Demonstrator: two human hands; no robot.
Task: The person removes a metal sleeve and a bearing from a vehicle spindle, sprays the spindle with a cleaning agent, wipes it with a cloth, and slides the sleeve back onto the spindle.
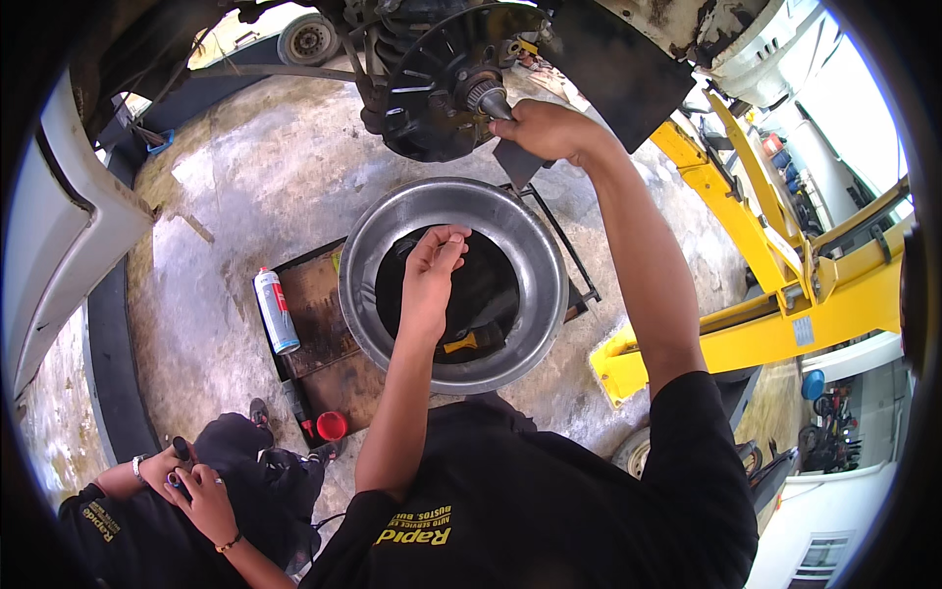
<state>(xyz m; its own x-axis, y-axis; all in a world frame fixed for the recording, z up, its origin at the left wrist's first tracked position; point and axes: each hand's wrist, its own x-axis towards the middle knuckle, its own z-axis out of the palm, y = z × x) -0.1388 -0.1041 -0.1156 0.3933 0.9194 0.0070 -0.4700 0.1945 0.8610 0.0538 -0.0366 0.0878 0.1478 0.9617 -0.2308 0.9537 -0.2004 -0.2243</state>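
Right hand (549, 131) is closed around a dark flat tool at the black round wheel hub (446, 83).
Left hand (432, 270) is held over the round grey metal basin (392, 231), fingertips pinched together; what is pinched cannot be told.

R hand (549, 131) at wheel hub (483, 95) — L hand (432, 263) over drain pan (392, 221).

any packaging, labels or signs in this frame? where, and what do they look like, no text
Tall white spray can with blue and red label: on the concrete left of the round metal drain pan, cylindrical.
Small pale rectangular label plate: on the yellow steel lift arm, right side.
Red round cap: on the floor below the can, unlabelled.
Right hand is at the wheel hub; left hand is over the pan.
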